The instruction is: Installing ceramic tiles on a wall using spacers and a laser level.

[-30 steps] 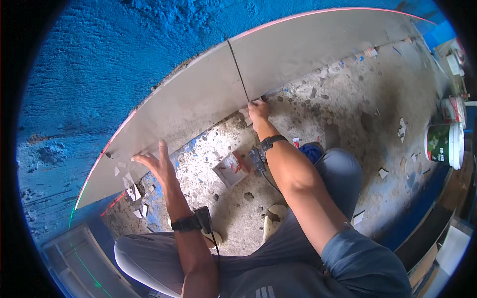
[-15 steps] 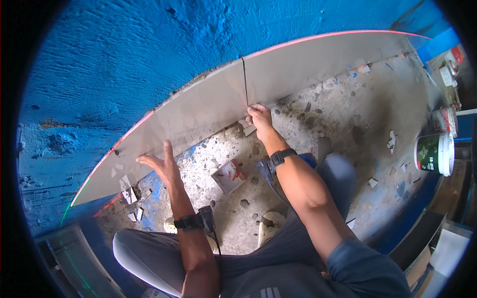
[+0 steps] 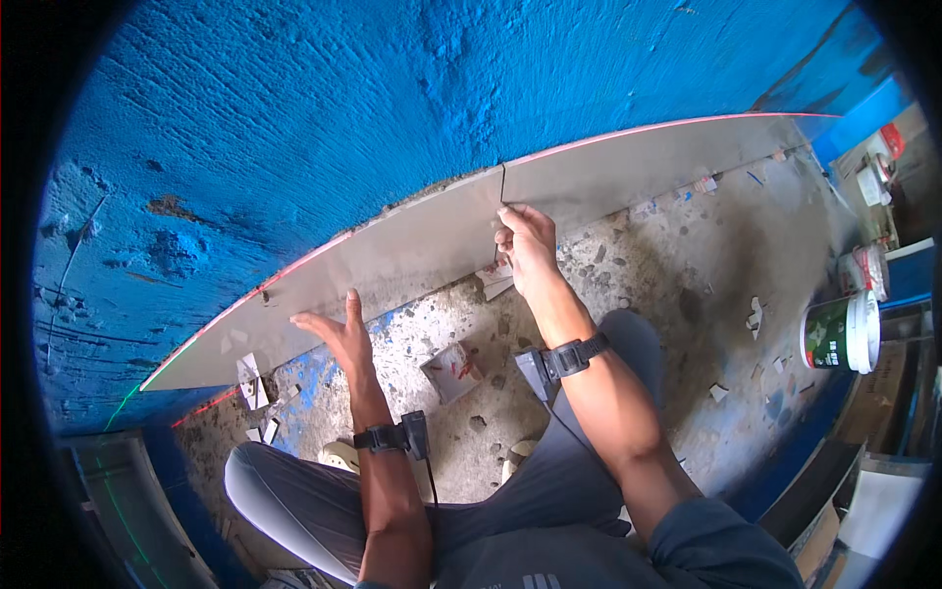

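A long strip of pale grey tiles runs along the foot of the blue wall, with a dark vertical joint between two tiles. My right hand is at that joint, fingers pinched against it; whatever they hold is hidden or too small to make out. My left hand is open at the left tile, thumb up and fingers spread; I cannot tell whether it touches the surface. Red laser light lies along the tiles' top edge.
Tile scraps lie by the left tile. A small square box sits on the stained concrete floor. At the right stand a white bucket with green label, another container and stacked boards.
My right hand has risen along the joint relative to the tile's bottom edge. My left hand stays open at the left tile. The view has shifted, showing more blue wall.
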Motion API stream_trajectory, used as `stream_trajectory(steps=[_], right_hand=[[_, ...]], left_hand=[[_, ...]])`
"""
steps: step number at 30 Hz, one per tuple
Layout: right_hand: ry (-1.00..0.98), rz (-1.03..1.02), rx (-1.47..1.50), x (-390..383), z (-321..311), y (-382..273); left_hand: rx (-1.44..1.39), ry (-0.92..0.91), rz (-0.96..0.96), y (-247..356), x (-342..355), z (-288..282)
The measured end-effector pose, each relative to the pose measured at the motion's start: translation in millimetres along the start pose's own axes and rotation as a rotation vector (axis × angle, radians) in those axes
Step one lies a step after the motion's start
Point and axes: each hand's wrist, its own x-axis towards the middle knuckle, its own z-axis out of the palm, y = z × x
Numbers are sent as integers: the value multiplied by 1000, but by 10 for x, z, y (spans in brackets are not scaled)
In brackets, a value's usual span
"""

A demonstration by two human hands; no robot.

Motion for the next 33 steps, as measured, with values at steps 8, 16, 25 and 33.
stream_trajectory(steps=[8,16,25,33], right_hand=[[-105,-219,71,-290,344,-770],[-327,-644,-381,-1193,-259,-2475],[-174,-128,-1749,-780,-3203,-62],[-227,-174,-761,-469,-2069,165]], left_hand=[[-51,33,8,1,3,47],[6,63,4,-157,73,-112],[69,-87,5,20,-33,165],[-335,-110,-161,152,-451,121]])
